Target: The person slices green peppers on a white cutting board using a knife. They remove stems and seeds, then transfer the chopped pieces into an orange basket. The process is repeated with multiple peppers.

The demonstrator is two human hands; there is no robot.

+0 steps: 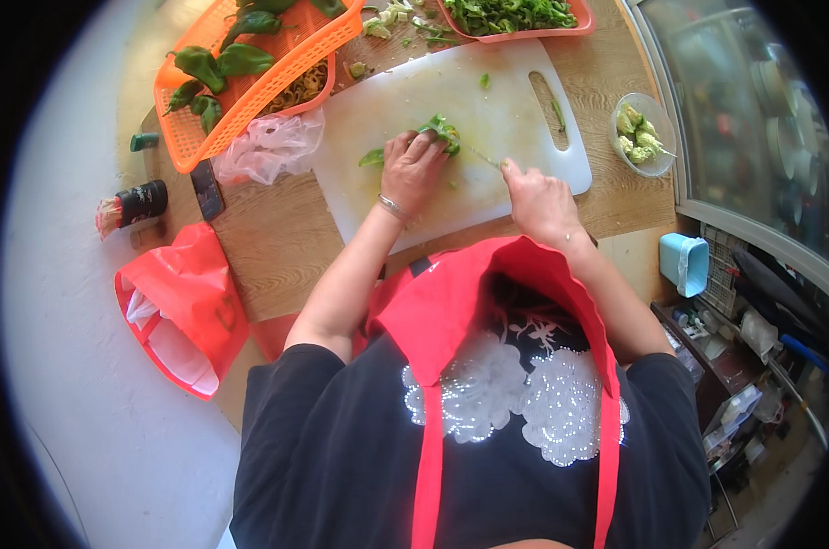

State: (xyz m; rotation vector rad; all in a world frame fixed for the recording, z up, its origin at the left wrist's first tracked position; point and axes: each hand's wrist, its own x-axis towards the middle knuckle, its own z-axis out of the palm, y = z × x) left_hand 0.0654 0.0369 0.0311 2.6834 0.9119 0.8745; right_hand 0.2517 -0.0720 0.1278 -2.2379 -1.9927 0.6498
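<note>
On a white plastic cutting board [414, 96], my left hand [414, 168] presses down on pieces of green pepper [443, 130] with its fingers bent over them. A strip of green pepper [371, 158] sticks out on the other side of that hand. My right hand [541, 199] is closed around a knife [484, 158], most of it hidden by the hand. The blade points towards the pepper under my left fingers and bears green bits. Near the board's handle slot lies a green stem piece [558, 115].
An orange plastic basket [294, 71] with whole green peppers [246, 60] stands at the far left, a crumpled plastic bag [274, 147] beside it. A pink tray [524, 33] holds cut greens. To the right is a bowl of pepper cores [640, 137]. A phone [207, 191] lies left.
</note>
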